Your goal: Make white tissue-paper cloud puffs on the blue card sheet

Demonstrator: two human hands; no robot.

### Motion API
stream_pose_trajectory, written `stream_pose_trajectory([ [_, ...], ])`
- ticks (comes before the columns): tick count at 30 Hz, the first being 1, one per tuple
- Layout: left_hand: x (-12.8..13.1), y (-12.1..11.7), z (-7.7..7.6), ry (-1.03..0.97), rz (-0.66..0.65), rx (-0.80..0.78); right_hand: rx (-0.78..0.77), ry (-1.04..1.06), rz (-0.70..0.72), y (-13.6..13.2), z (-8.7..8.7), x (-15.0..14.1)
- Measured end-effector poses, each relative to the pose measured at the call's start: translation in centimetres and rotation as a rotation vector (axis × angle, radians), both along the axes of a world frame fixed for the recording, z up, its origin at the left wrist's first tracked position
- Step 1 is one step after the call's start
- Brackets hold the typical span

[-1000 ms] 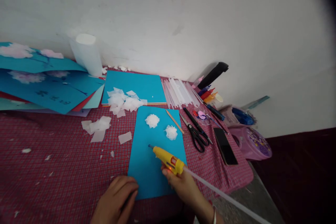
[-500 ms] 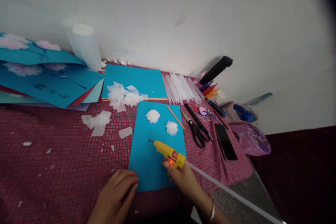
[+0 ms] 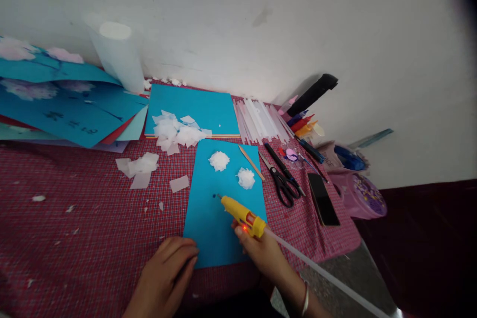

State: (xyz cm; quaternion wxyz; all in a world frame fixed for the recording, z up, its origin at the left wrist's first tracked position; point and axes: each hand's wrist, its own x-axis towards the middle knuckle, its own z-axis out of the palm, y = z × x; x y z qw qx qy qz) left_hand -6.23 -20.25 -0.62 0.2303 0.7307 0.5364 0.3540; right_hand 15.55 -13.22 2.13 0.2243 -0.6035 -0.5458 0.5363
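- Two white flowers (image 3: 219, 161) dot a blue sheet (image 3: 212, 243) — twelve and one o'clock.
- Right hand (image 3: 264, 254) clamps a glue gun (image 3: 240, 212).
- Left hand (image 3: 164, 269) rests at seven o'clock — unclenched.

We see that the right hand (image 3: 263, 252) has shifted the yellow glue gun (image 3: 244, 216) slightly to the right over the blue sheet (image 3: 210, 238). Its nozzle, earlier meeting or covering a small dark spot (image 3: 213, 196), now sits just beside it, and we can make out a thin gap between them. The gun's light (image 3: 245, 228) looks clearer red to us (it reads more orange a second ago). Our view has tipped down, so the surface (image 3: 89, 238) appears higher.
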Motion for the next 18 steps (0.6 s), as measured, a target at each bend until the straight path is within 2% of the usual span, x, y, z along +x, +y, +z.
stream_pose_trajectory([
  [10, -0.02, 0.13, -0.06, -0.006, 0.000, 0.050, 0.035, -0.099, -0.002, 0.29, -0.77, 0.02],
  [14, -0.17, 0.16, -0.28, 0.019, -0.017, 0.049, 0.015, -0.043, 0.005, 0.20, -0.67, 0.02],
  [18, -0.26, 0.11, -0.54, 0.016, -0.007, 0.052, -0.072, 0.028, -0.030, 0.21, -0.75, -0.10],
])
